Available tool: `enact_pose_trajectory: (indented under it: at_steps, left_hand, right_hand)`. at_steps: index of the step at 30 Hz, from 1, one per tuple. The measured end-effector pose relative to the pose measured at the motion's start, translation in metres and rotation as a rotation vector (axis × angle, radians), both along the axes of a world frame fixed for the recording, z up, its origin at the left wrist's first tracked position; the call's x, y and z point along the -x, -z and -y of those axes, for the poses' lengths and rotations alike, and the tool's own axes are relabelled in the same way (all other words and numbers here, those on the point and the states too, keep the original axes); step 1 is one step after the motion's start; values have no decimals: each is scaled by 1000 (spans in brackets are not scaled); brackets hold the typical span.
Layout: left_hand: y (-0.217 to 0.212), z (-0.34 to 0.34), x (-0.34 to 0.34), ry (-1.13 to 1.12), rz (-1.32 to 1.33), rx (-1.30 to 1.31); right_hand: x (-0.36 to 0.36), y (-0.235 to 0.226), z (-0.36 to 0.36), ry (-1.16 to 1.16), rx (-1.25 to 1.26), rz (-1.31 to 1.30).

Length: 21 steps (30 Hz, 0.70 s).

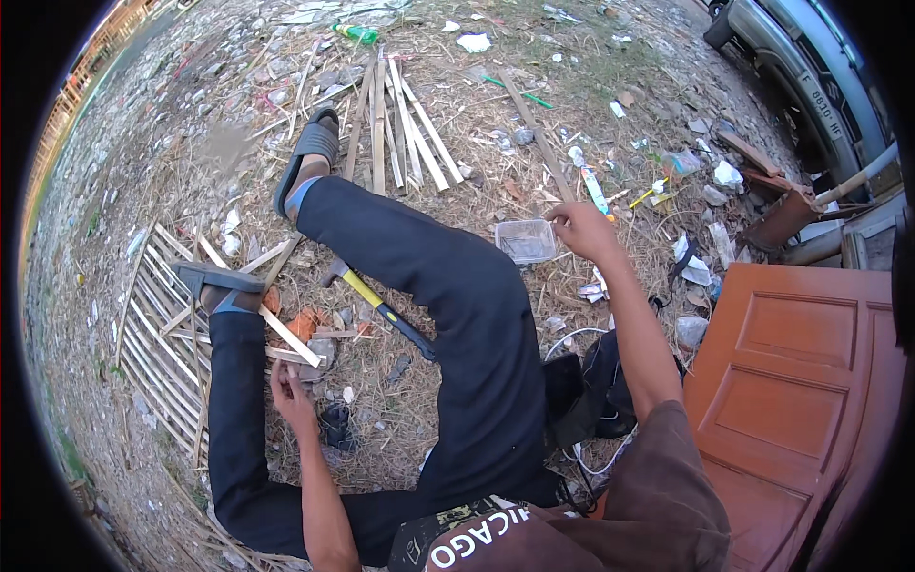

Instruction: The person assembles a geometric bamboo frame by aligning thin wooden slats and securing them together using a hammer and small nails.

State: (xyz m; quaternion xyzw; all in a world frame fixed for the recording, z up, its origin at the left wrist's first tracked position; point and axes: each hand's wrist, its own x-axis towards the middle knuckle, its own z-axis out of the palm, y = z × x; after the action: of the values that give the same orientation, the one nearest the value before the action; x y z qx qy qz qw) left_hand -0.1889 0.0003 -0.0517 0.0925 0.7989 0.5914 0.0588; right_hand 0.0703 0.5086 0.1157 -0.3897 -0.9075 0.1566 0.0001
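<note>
My left hand (291, 386) is low beside my left shin, its fingers closed at the end of a narrow wooden slat (291, 338) that runs out from under my left foot. A lattice of thin wooden slats (157, 334) lies on the ground beyond that shin, partly beneath the sandal. My right hand (583, 232) is bent with its fingertips together just beside a clear plastic container (524, 225); what they hold, if anything, is too small to make out. Between my legs a hammer (367, 294) with a yellow and black handle leans against my right leg.
A fan of loose slats (396, 129) lies past my right foot, with a longer strip (538, 133) to its right. An orange-brown panelled door (791, 334) is at right. White cables (572, 336) curl beside my right knee. A parked vehicle (810, 86) stands far right.
</note>
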Motion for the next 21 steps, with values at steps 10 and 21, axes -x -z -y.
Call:
enact_pose_trajectory:
  at_steps: [10, 21]
  left_hand:
    - [-6, 37, 4, -142, -86, -8]
    - [-2, 38, -2, -138, -53, 13]
  right_hand:
    - [46, 64, 24, -170, -119, 213]
    - [61, 83, 30, 1, -128, 233]
